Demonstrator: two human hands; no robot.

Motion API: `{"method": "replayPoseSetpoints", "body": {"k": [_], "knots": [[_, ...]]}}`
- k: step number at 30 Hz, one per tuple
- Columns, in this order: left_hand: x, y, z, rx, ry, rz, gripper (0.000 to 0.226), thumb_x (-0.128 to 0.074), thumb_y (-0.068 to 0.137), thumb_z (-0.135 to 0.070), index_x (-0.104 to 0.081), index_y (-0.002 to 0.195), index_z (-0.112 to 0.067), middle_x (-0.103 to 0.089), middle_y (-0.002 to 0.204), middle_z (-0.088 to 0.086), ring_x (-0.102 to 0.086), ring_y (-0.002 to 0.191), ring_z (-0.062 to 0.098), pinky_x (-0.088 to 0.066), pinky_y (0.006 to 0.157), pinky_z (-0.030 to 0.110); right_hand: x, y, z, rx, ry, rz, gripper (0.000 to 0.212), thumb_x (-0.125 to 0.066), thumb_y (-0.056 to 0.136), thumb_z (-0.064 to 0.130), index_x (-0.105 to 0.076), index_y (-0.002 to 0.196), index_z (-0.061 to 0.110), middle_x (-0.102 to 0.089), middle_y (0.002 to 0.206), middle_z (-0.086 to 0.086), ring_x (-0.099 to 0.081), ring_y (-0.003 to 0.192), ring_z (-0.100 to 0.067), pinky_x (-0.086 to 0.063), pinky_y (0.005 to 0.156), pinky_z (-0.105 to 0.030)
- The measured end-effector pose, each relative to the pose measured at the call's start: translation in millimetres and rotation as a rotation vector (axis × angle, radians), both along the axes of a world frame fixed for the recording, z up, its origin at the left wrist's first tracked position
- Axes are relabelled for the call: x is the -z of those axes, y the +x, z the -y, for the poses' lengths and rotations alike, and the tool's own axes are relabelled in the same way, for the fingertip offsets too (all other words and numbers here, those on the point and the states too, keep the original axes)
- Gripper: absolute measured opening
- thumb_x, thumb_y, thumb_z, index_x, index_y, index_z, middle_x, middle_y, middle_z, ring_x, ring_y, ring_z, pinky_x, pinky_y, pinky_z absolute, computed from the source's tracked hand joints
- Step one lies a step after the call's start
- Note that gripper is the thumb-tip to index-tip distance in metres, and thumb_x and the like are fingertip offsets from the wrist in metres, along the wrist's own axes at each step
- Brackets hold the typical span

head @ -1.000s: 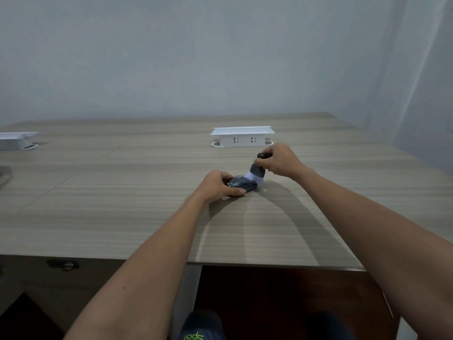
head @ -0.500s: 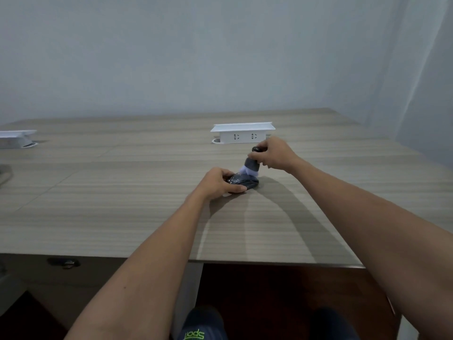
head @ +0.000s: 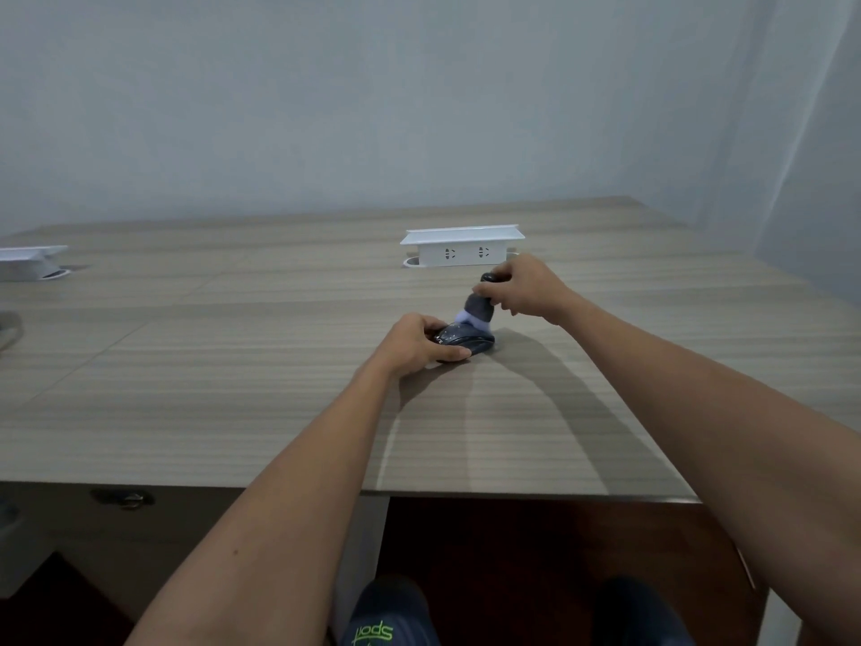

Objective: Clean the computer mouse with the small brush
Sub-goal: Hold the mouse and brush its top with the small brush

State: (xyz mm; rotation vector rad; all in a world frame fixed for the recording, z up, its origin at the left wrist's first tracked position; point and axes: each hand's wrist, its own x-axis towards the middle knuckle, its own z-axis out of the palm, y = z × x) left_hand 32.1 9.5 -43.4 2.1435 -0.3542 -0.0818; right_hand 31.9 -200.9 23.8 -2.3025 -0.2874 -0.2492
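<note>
A dark computer mouse (head: pixel 469 341) lies on the wooden desk (head: pixel 233 389), a little right of centre. My left hand (head: pixel 417 345) grips its near and left side, thumb along the front edge. My right hand (head: pixel 524 286) holds the small brush (head: pixel 480 306) by its dark handle, nearly upright. The brush's pale bristles press on the top rear of the mouse. Part of the mouse is hidden under my left fingers.
A white socket box (head: pixel 461 248) stands raised from the desk just behind my right hand. Another white socket box (head: pixel 28 261) sits at the far left. The desk's front edge (head: pixel 512 496) runs below my forearms, with a drawer lock (head: pixel 122 498) under it at left.
My right hand and the brush shifted left and further back over the mouse, from its right end to its top. The left hand kept its hold on the mouse.
</note>
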Motion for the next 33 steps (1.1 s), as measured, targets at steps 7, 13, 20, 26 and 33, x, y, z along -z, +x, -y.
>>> {"method": "replayPoseSetpoints", "body": {"k": [7, 13, 20, 26, 33], "knots": [[-1, 0, 1, -0.01, 0.023, 0.003, 0.06, -0.092, 0.053, -0.047, -0.08, 0.103, -0.016, -0.081, 0.094, 0.006, -0.076, 0.09, 0.023, -0.057, 0.09, 0.043, 5, -2, 9, 0.061, 0.019, -0.005, 0.026, -0.067, 0.088, 0.016, -0.066, 0.066, 0.002, -0.061, 0.062, -0.009, -0.052, 0.048, -0.016, -0.042, 0.041, -0.021], [-3, 2, 2, -0.014, 0.043, -0.013, 0.053, -0.093, 0.059, -0.041, -0.079, 0.104, -0.017, -0.08, 0.097, 0.005, -0.075, 0.098, 0.026, -0.057, 0.093, 0.045, 0, -4, 2, 0.075, -0.103, 0.026, 0.027, -0.064, 0.085, 0.014, -0.064, 0.062, -0.001, -0.061, 0.059, -0.013, -0.056, 0.048, -0.021, -0.048, 0.04, -0.023], [-4, -1, 4, -0.021, 0.074, 0.012, 0.048, -0.092, 0.064, -0.037, -0.079, 0.104, -0.014, -0.08, 0.097, 0.009, -0.074, 0.091, 0.025, -0.057, 0.084, 0.042, -6, -8, 0, 0.032, -0.072, 0.017, 0.023, -0.064, 0.086, 0.015, -0.069, 0.066, 0.003, -0.067, 0.064, -0.011, -0.056, 0.044, -0.011, -0.043, 0.036, -0.017], [-4, 1, 4, -0.031, 0.085, -0.005, 0.054, -0.092, 0.058, -0.044, -0.079, 0.102, -0.016, -0.08, 0.094, 0.004, -0.075, 0.095, 0.025, -0.057, 0.088, 0.043, 5, -3, 14, 0.097, -0.145, -0.009, 0.024, -0.064, 0.084, 0.012, -0.073, 0.075, -0.009, -0.068, 0.064, -0.016, -0.057, 0.042, -0.012, -0.044, 0.035, -0.018], [-4, 1, 4, -0.011, 0.096, 0.005, 0.047, -0.092, 0.065, -0.037, -0.079, 0.104, -0.014, -0.08, 0.097, 0.01, -0.073, 0.088, 0.024, -0.058, 0.081, 0.039, -14, -7, -7, -0.009, -0.1, 0.005, 0.022, -0.065, 0.084, 0.015, -0.071, 0.069, -0.001, -0.067, 0.06, -0.009, -0.058, 0.043, -0.012, -0.044, 0.037, -0.018]]}}
